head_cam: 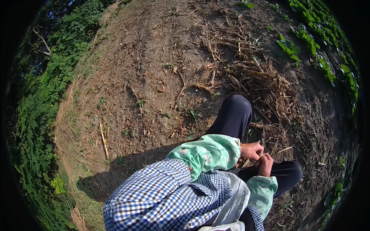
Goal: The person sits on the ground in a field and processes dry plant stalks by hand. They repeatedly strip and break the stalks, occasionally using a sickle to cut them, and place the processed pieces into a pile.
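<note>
My left hand (252, 150) reaches out of a mint-green patterned sleeve cover (206, 154) between the two knees. My right hand (264, 165) is close beside it, by the lower right knee. The fingers of both hands are bent and meet or nearly meet. Whether something small is pinched between them cannot be made out. Dry stalks (267, 127) lie on the soil just beyond the hands. A whitish translucent plastic sheet or bag (235, 196) lies at the lap, beside a blue checked shirt (150, 190).
A heap of dry stalks and straw (260, 72) spreads over the bare soil ahead. Leafy green plants (289, 49) grow at the upper right. Dense green shrubs (57, 57) line the left edge. A pale stick (103, 140) lies on the ground at left.
</note>
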A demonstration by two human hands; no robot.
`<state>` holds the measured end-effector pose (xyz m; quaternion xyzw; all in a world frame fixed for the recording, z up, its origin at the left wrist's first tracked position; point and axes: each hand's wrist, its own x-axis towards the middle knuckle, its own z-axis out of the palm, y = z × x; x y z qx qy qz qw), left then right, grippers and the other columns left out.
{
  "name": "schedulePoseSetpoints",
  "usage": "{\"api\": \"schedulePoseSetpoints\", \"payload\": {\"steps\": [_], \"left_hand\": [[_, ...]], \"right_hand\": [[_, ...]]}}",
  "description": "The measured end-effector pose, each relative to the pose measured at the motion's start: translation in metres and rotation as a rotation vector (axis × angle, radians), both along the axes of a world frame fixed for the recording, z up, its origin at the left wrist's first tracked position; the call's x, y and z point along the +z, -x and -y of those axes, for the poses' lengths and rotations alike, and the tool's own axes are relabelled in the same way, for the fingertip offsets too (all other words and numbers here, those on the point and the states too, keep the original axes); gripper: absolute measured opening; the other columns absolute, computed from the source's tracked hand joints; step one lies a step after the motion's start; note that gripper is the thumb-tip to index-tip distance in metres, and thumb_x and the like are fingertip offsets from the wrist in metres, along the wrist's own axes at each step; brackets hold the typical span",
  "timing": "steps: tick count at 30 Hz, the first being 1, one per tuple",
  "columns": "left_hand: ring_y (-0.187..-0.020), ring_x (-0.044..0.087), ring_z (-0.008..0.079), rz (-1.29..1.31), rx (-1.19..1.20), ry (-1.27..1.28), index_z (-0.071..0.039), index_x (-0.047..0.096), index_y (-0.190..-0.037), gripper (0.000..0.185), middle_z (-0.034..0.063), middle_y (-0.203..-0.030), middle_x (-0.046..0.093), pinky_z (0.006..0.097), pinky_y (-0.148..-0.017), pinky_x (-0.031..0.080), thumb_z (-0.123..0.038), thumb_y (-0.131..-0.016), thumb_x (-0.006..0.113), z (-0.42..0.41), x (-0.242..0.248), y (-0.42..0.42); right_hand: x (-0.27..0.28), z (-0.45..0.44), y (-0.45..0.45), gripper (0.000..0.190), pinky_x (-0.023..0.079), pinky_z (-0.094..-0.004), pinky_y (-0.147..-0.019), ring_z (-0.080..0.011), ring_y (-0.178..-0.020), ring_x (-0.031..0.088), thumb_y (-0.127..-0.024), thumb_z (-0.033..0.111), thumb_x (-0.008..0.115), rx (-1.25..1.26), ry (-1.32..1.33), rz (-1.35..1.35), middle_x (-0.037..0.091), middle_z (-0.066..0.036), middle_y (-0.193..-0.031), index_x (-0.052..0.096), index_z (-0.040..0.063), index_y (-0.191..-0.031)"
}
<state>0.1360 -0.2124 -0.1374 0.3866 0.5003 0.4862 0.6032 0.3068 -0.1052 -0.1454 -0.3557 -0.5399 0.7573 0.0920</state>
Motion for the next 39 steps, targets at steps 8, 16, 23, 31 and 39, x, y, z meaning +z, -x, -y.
{"api": "schedulePoseSetpoints", "payload": {"steps": [8,16,23,31,39], "left_hand": [[-0.069,0.065,0.0114,0.076,-0.047,0.106,0.0,0.063,-0.092,0.012,0.0052,-0.082,0.067,0.0274,-0.063,0.053,-0.01,-0.089,0.07,-0.006,0.017,0.014],[-0.082,0.072,0.0143,0.049,0.787,0.164,-0.005,0.062,-0.115,0.013,0.0051,-0.098,0.069,0.0266,-0.07,0.056,-0.014,-0.108,0.055,-0.006,0.004,0.038],[-0.076,0.068,0.0116,0.084,0.829,-0.059,-0.005,0.063,-0.11,0.015,0.0046,-0.092,0.07,0.0262,-0.071,0.056,-0.018,-0.109,0.055,-0.007,0.039,0.025],[-0.075,0.067,0.0134,-0.692,0.296,-0.033,0.001,0.066,-0.102,0.01,0.0071,-0.083,0.069,0.0315,-0.067,0.056,-0.009,-0.102,0.061,0.001,0.025,0.023],[-0.08,0.072,0.03,-0.815,0.19,-0.012,0.001,0.066,-0.102,0.015,0.0177,-0.087,0.072,0.0395,-0.075,0.056,-0.012,-0.096,0.063,-0.004,0.014,0.005]], "right_hand": [[0.019,0.002,0.004,0.016,0.045,-0.0243,-0.052,-0.0078,-0.059,0.054,-0.096,0.016,0.059,0.026,0.164,-0.086,0.059,0.0,-0.069,0.061,0.005,-0.085],[-0.007,0.003,0.011,0.021,0.056,-0.0358,-0.06,-0.0208,-0.064,0.07,-0.094,0.017,0.067,-0.195,-0.602,0.424,0.072,-0.014,-0.078,0.07,-0.004,-0.099],[-0.013,0.03,0.032,0.049,0.056,-0.0485,-0.081,-0.0386,-0.09,0.074,-0.09,0.043,0.074,0.273,-0.521,0.593,0.075,-0.024,-0.09,0.074,-0.005,-0.097],[-0.064,0.048,0.05,0.042,0.06,-0.0435,-0.067,-0.0308,-0.068,0.076,-0.083,0.038,0.077,0.16,-0.592,0.624,0.075,-0.018,-0.076,0.074,-0.004,-0.08],[-0.075,0.056,0.05,0.05,0.057,-0.0431,-0.089,-0.0362,-0.099,0.075,-0.072,0.035,0.083,-0.168,-0.287,0.827,0.077,-0.023,-0.098,0.077,-0.001,-0.105]]}}
